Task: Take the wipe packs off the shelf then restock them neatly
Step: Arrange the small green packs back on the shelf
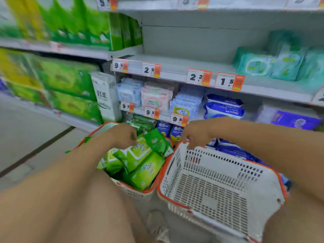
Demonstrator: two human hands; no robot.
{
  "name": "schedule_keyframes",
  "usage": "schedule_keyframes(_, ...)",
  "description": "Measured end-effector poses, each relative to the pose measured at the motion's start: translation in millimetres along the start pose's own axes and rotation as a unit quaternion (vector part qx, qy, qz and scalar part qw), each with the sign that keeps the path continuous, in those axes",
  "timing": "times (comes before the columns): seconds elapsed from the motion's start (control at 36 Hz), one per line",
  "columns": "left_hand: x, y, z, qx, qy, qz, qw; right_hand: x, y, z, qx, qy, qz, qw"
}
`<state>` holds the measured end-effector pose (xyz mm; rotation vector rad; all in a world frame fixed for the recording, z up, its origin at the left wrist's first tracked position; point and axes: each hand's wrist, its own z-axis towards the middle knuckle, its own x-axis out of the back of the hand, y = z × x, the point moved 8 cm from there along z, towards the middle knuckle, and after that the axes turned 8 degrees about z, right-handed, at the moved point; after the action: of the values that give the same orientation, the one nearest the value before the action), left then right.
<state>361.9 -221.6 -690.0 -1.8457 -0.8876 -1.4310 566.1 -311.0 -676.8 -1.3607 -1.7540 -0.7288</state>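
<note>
Under left fingers point(134, 137), wipe packs point(140, 162)

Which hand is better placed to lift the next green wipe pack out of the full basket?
Left, probably. The left hand is already over the green wipe packs in the full basket, its fingers at one pack. The right hand is at the rim of the empty basket.

Shop aisle: white metal shelving point(175, 71), pale tiled floor point(26, 134).
</note>
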Motion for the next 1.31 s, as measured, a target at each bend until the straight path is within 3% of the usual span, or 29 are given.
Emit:
schedule_keyframes(0.11, 14, -21, -17, 0.031, -0.054, 0.010, 0.998, 39, -46, 32, 0.034, 0.049, 0.078, 0.995)
schedule_keyframes(0.22, 4, -42, -10, 0.049, -0.108, 0.010, 0.993, 59, -75, 66, 0.089, 0.149, 0.161, 0.972)
schedule_keyframes(0.33, -51, -70, 21, 0.044, -0.157, 0.011, 0.986, 21, -66, 139, 0.055, 0.059, 0.121, 0.989)
schedule_keyframes(0.47, -127, -95, 61, 0.020, -0.213, -0.012, 0.977, 6, -28, 204, -0.029, 0.047, 0.146, 0.988)
schedule_keyframes(0.61, -115, -118, 98, 0.049, -0.195, -0.008, 0.980, 12, -16, 245, -0.068, 0.019, 0.151, 0.986)
schedule_keyframes(0.86, -113, -106, 119, 0.051, -0.224, -0.057, 0.972, 29, -5, 254, -0.059, -0.036, 0.175, 0.982)
schedule_keyframes(0.94, -147, -90, 105, 0.093, -0.256, -0.155, 0.950, 21, -18, 257, -0.022, -0.028, 0.179, 0.983)
schedule_keyframes(1.06, -165, -83, 101, 0.159, -0.150, -0.255, 0.942, 3, -11, 271, -0.060, 0.007, 0.208, 0.976)
schedule_keyframes(1.14, -179, -84, 97, 0.179, -0.142, -0.311, 0.923, -11, 16, 273, -0.142, 0.010, 0.207, 0.968)
schedule_keyframes(1.22, -164, -88, 100, 0.185, -0.126, -0.283, 0.933, -35, 35, 262, -0.185, -0.042, 0.294, 0.937)
schedule_keyframes(1.31, -136, -98, 107, 0.182, -0.108, -0.210, 0.955, -29, 30, 255, -0.164, -0.029, 0.387, 0.907)
